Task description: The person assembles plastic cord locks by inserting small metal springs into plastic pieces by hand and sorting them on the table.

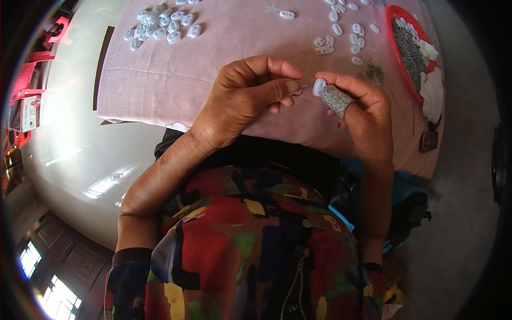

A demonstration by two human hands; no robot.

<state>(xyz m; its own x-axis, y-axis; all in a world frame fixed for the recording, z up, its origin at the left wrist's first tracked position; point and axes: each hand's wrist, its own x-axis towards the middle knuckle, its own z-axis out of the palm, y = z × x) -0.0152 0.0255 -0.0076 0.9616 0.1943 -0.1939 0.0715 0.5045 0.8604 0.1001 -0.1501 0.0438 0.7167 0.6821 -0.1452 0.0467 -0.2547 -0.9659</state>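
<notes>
My left hand (250, 93) is closed, thumb against fingertips, on a tiny thin metal pin (304, 86) whose end sticks out to the right. Facing it across a small gap, my right hand (368, 109) pinches a white oval plastic piece (319, 87) between thumb and fingers. A grey knitted finger cover (337, 100) wraps the right thumb. Both hands are raised above the near part of the pink tablecloth (181, 80). Beyond the right hand, a loose scatter of thin metal bits (373, 73) lies on the cloth.
A pile of white oval pieces (160, 24) lies far left, with more white pieces (354, 40) far right. A red basin (392, 26) at the right holds small grey metal parts. White cloth (433, 96) hangs by its rim, near a small dark device (428, 141).
</notes>
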